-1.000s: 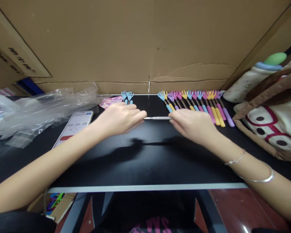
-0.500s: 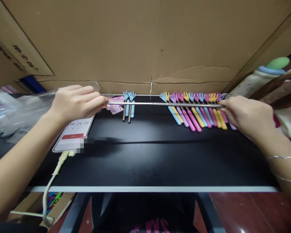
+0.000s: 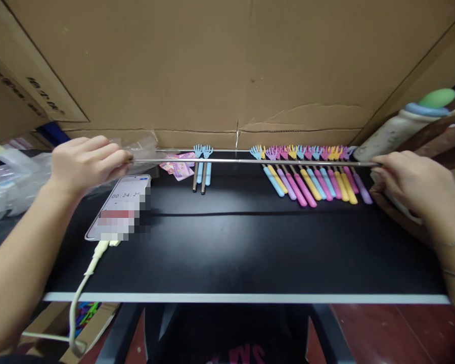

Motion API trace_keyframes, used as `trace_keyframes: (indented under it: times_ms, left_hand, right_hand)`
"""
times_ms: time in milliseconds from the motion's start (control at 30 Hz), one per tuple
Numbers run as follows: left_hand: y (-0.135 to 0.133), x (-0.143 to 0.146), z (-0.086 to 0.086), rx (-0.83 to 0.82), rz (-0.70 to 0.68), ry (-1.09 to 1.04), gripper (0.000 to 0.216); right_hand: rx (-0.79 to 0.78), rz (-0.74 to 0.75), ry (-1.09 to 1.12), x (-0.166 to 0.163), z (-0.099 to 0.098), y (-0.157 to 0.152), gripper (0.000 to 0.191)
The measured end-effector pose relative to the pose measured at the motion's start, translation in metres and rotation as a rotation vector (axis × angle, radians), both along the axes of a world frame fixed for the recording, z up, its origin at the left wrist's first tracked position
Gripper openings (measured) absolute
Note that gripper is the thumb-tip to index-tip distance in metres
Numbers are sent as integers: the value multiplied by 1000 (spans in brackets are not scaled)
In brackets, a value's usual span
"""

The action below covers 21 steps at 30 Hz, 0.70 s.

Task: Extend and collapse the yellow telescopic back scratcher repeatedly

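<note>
The rod (image 3: 250, 162) looks like bare metal, thin, smooth and pretty shiny, catching the light along its whole length. The row of back scratchers (image 3: 311, 174) has glossy plastic claws and handles in candy colours with dull metal shafts between; the pair of blue ones (image 3: 202, 169) shows the same steel-looking tubes. The table (image 3: 242, 242) is matt black, smooth, with a pale edge strip. The cardboard (image 3: 227, 71) behind is plain brown, rough and creased. The plastic bags (image 3: 11, 177) are clear, crinkly film. The phone (image 3: 121, 207) has a glossy glass face, and its cable (image 3: 84, 280) looks like matt rubbery plastic.
</note>
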<state>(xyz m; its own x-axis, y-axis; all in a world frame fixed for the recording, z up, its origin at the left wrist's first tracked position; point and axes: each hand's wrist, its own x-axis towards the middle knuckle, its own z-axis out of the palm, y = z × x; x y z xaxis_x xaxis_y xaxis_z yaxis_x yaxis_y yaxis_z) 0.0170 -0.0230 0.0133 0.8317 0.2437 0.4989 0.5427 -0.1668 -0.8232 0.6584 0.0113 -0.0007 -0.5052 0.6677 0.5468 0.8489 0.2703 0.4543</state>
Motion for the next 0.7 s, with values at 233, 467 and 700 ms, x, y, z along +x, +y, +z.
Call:
trace_keyframes:
  times_ms: [233,467,700]
  left_hand:
    - [-10,-25,2,-33,210,-65,19]
    - [-15,-33,7,-164,355,-213,20]
    - [-15,-31,8,-269,379,-301,20]
  right_hand:
    - [-98,-145,20,1,3,-4,42]
    - [-129,-218,70,0,4,-8,42]
    - [-138,-201,80,2,4,-10,39]
